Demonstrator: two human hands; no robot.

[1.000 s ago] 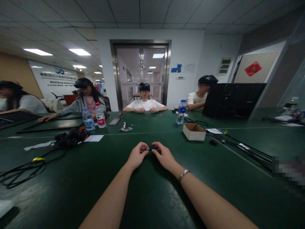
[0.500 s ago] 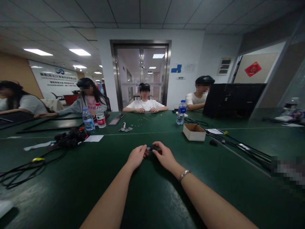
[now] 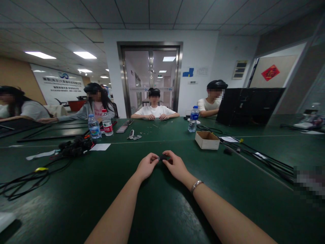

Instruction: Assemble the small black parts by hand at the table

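A small black piece [image 3: 163,157] with a greyish end on its left side is between my two hands, just above the green table [image 3: 162,196]. My right hand [image 3: 175,165] pinches its dark part between thumb and fingers. At the grey end, the fingertips of my left hand [image 3: 147,166] are pinched together; what exactly they grip is too small to make out. A bracelet circles my right wrist.
An open cardboard box [image 3: 207,141] stands beyond my right hand, with cables [image 3: 264,161] to its right. A blue-labelled bottle [image 3: 193,119] is behind it. Black gear [image 3: 74,145] and two bottles are at left. Several people sit across the table.
My left fingers have shifted slightly and curled at the small piece's grey end. My right hand has hardly moved. The person at the left has drawn an arm slightly leftward.
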